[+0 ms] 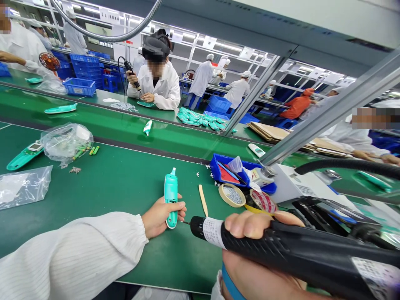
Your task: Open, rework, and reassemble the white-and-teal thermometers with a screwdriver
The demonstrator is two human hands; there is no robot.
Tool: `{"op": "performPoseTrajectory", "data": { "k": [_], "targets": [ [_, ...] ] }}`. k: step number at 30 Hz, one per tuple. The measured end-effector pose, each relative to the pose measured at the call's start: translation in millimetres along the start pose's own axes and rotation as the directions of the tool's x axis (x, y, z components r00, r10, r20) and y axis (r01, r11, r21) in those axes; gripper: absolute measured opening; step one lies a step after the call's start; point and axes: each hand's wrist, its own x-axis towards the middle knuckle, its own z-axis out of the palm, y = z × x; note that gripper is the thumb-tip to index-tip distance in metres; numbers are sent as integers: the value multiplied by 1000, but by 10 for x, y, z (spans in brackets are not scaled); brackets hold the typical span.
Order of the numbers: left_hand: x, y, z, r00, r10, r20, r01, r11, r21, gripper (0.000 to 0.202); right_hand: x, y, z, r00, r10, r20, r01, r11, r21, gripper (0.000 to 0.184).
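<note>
My left hand (161, 218) grips a teal and white handheld plastic device (171, 196), which stands upright on the green workbench mat (125, 196). My right hand (250, 237) is wrapped around a black electric screwdriver (300, 250) with a white label. The screwdriver lies almost level and points left, and its thin bit (186, 223) ends right next to the device's lower end. The contact point is too small to tell whether the bit touches the device.
Right of my hands are a wooden stick (203, 200), tape rolls (231, 195) and a blue bin (228, 173) holding tools. Left lie plastic bags (66, 141) and a teal device (25, 155). A metal frame (331, 108) rises right; co-workers sit beyond.
</note>
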Motion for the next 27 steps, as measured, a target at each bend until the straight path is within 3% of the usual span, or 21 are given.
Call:
{"op": "performPoseTrajectory", "data": {
  "k": [5, 11, 16, 18, 21, 25, 27],
  "targets": [
    [-83, -11, 35, 991, -86, 104, 77, 993, 85, 42, 40, -8, -77, 991, -125, -55, 126, 992, 10, 60],
    [-119, -57, 39, 988, -114, 102, 102, 988, 114, 51, 46, -40, -12, 981, -141, -133, 148, 988, 45, 58],
    [-65, -12, 93, 995, -53, 80, 37, 981, 190, 50, -16, -146, -285, 991, -110, -80, 111, 994, 8, 60],
    [33, 24, 227, 993, 2, 116, -31, 967, 254, 46, -49, -188, -452, 993, -100, -69, 98, 995, -27, 49],
    [313, 29, 582, 968, 111, 226, -187, 918, 351, 35, -87, -251, -632, 984, -146, -98, 140, 988, -71, 30],
    [801, -48, 1119, 931, 267, 249, -354, 831, 430, 23, -134, -332, -698, 974, -182, -132, 162, 975, -152, 37],
    [962, -68, 1279, 916, 326, 235, -399, 806, 438, 22, -158, -356, -706, 972, -208, -108, 169, 941, -292, 33]
  ]
}}
